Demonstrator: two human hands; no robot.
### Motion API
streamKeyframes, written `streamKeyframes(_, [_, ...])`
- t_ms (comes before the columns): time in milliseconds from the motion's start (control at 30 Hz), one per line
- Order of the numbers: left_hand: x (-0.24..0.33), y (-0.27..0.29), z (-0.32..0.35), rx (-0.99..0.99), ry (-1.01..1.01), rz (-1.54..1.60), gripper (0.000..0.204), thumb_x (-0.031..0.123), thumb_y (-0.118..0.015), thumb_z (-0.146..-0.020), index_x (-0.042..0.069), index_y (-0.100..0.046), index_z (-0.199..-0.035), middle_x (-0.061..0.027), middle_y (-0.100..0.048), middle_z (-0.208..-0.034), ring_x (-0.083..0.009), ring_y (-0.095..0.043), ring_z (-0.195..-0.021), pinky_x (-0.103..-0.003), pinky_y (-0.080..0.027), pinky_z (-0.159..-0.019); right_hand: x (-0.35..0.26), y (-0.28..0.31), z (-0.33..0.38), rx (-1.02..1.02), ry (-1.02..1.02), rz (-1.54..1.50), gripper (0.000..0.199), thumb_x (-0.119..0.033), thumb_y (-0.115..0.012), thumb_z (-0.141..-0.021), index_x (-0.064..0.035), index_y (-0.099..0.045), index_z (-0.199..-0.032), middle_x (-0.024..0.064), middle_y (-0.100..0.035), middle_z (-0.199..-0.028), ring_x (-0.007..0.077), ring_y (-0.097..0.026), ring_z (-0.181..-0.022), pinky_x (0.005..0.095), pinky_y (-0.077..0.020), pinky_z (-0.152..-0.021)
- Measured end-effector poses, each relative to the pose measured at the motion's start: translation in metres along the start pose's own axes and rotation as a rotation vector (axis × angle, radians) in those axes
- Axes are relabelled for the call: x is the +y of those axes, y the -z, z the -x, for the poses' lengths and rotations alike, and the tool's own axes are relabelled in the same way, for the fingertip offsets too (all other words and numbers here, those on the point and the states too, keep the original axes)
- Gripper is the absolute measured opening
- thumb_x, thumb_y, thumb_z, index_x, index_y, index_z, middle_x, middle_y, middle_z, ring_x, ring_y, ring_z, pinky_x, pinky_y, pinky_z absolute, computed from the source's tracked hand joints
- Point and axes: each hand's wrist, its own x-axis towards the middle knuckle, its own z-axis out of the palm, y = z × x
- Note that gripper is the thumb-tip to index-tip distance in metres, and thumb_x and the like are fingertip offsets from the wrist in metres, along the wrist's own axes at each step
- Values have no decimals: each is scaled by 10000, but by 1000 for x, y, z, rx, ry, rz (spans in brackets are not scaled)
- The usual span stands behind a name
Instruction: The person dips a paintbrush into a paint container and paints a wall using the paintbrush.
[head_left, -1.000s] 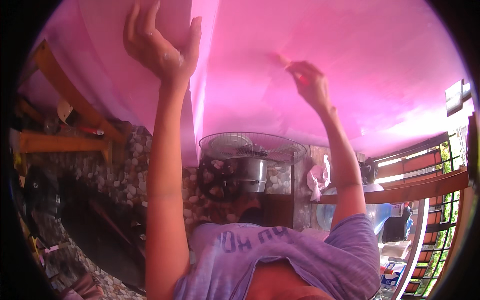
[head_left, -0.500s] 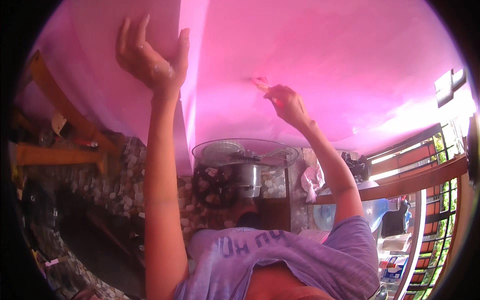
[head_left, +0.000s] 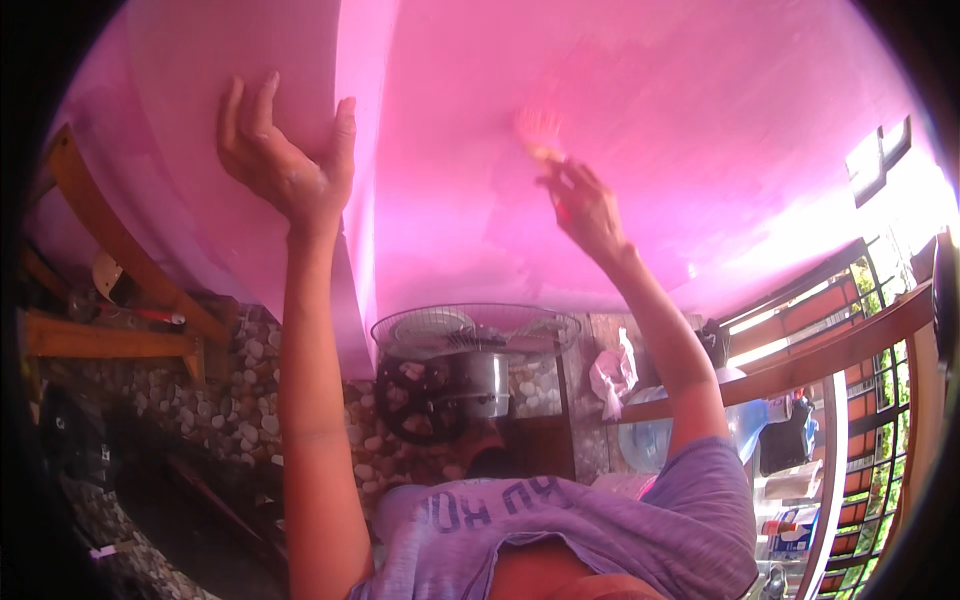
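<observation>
My right hand point(head_left: 588, 208) grips a paintbrush point(head_left: 541, 128) by its pale handle. The broad bristle end, pinkish, lies against the pink wall point(head_left: 470, 60), beside a patch of darker pink that looks wet. My left hand point(head_left: 285, 160) is raised at the wall's projecting corner, fingers apart and thumb up, with whitish smears near the thumb's base. It holds nothing and seems to rest on the wall face left of the corner, though contact is hard to make out.
Below my hands stand a wire-caged fan point(head_left: 440, 330) and a silver pot point(head_left: 486, 383) on pebble-patterned floor point(head_left: 255, 400). A wooden chair point(head_left: 130, 240) is at left. On the right are a crumpled pink cloth point(head_left: 613, 375), a large blue water bottle point(head_left: 648, 440), a wooden rail point(head_left: 770, 382) and a barred window point(head_left: 870, 440).
My right hand has turned the brush, so its broad side now shows, and the bristles sit higher on the wall. The whole view has shifted slightly; my left hand keeps its pose.
</observation>
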Motion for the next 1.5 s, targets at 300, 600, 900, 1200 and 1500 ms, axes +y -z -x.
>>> streamKeyframes(300, [2,-1,0,7,13,14,615,371,-693,-781,60,-432,-1243,-195,-408,-1292,-342,-370,-1196,-466,-282,-973,32,103,-102,181,-141,-39,144,-31,-661,-792,-134,-703,-883,15,-674,-973,154,-651,-862,260,-557,-670])
streamKeyframes(600, [2,-1,-1,15,19,-12,611,381,-688,-783,55,-440,-1236,-195,-421,-1280,-344,-377,-1194,-468,-287,-967,7,38,-39,-73,-14,-7,138,-22,-663,-757,-114,-680,-857,46,-651,-1016,199,-637,-885,321,-544,-716])
streamKeyframes(900, [-1,-1,1,4,18,17,626,361,-705,-770,61,-431,-1247,-191,-412,-1291,-344,-370,-1198,-466,-284,-976,27,111,-121,364,-74,70,196,-15,-658,-753,-156,-695,-884,11,-666,-972,195,-651,-836,294,-542,-690])
streamKeyframes(1200, [1,1,-2,8,12,14,627,354,-711,-768,55,-434,-1243,-193,-422,-1281,-347,-373,-1194,-468,-285,-972,14,65,-50,-151,-122,-104,224,1,-629,-741,-138,-676,-910,23,-650,-1022,216,-622,-934,324,-536,-758])
streamKeyframes(1500, [2,1,1,-7,33,3,614,349,-704,-774,45,-438,-1236,-198,-417,-1285,-351,-371,-1197,-467,-293,-968,61,130,-92,344,-157,145,158,-32,-655,-784,-138,-699,-892,26,-668,-1005,185,-647,-877,302,-545,-748])
